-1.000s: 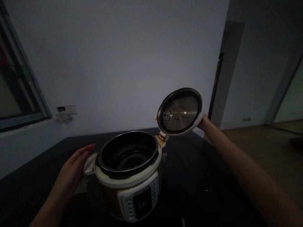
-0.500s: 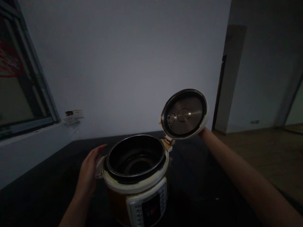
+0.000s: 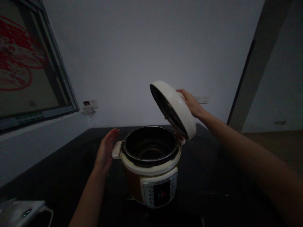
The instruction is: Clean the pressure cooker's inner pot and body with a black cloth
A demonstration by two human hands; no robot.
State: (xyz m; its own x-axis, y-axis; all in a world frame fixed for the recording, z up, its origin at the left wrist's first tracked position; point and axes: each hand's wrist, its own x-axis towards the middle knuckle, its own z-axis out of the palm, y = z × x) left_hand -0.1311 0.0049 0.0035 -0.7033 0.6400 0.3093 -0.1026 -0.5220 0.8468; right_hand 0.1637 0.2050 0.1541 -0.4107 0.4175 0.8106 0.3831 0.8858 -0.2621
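Note:
An electric pressure cooker [image 3: 132, 183] with a white rim and a front button panel stands on the dark countertop, its dark inner pot [image 3: 151, 146] uncovered. The white lid [image 3: 176, 104] tilts up over the cooker's right side, its lower edge at the hinge. My right hand [image 3: 189, 101] is closed round the handle on the lid's outer face; part of the fingers is hidden behind the lid. Beside the cooker's left side handle [image 3: 116, 150], my left hand [image 3: 106, 149] is open, fingers stretched forward. Whether its palm touches that handle I cannot tell.
A white device with a cable [image 3: 28, 212] lies at the lower left of the dark countertop [image 3: 208, 167]. Wall sockets [image 3: 202, 100] sit behind the lid, with more sockets [image 3: 91, 105] near the window [image 3: 30, 72] at left. A wall stands behind the counter.
The lid has swung from wide open, its metal underside facing me, toward the pot, now showing its white outside. My right hand has come up with it. The view has shifted to the right.

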